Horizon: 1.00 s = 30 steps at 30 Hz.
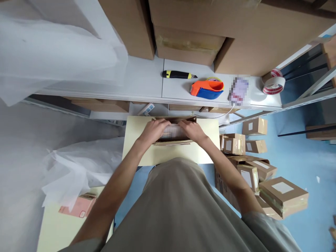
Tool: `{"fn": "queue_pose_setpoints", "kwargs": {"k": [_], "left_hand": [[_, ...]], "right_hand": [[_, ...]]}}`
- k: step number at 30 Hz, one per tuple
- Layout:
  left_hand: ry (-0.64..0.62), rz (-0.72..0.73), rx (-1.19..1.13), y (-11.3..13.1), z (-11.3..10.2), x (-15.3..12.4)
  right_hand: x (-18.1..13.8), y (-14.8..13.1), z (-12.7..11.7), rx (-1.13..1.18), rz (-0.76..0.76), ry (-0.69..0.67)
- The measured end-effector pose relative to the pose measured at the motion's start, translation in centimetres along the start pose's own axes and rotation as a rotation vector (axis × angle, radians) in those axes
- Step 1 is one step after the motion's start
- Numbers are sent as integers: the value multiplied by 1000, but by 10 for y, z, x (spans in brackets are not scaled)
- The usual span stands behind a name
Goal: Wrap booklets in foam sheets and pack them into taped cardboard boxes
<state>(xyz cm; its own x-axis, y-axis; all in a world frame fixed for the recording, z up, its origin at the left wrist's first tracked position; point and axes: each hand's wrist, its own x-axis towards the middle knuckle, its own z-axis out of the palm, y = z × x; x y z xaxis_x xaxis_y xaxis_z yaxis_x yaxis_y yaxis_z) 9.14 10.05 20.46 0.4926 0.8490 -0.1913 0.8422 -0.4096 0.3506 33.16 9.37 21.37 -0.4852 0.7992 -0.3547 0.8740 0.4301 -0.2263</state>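
Note:
A small open cardboard box point(173, 141) rests on a pale yellow stool top point(133, 140) in front of me. My left hand point(154, 128) lies over its left side, fingers curled onto the wrapped contents point(173, 132) inside. On the right side my right hand point(191, 129) does the same, fingers bent and pressing on the contents. The two hands nearly meet over the box's middle.
A white shelf point(147, 84) behind carries a yellow-black box cutter point(178, 74), an orange-blue tape dispenser point(207, 88) and a tape roll point(273, 85). Large cartons point(236, 31) stand above. Several sealed small boxes point(282, 196) lie on the blue floor at right. White wrapping sheets point(78, 164) lie left.

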Motion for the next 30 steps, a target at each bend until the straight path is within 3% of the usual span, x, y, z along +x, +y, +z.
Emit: {"fn": "queue_pose_setpoints", "kwargs": {"k": [8, 14, 17, 20, 23, 26, 30], "left_hand": [[-115, -34, -75, -14, 49, 12], [-84, -135, -178, -21, 72, 10], [0, -143, -224, -21, 70, -10], [235, -193, -243, -20, 65, -39], [435, -372, -277, -21, 64, -61], [399, -553, -359, -25, 69, -67], [292, -499, -399, -28, 78, -58]], "right_hand": [[23, -1, 31, -48, 38, -147], [25, -1, 36, -33, 99, -202], [7, 6, 37, 40, 92, -46], [-22, 19, 45, 195, 141, 333], [-47, 37, 59, 339, 303, 634], [-54, 52, 76, 516, 369, 638], [-42, 52, 92, 733, 268, 494]]}}
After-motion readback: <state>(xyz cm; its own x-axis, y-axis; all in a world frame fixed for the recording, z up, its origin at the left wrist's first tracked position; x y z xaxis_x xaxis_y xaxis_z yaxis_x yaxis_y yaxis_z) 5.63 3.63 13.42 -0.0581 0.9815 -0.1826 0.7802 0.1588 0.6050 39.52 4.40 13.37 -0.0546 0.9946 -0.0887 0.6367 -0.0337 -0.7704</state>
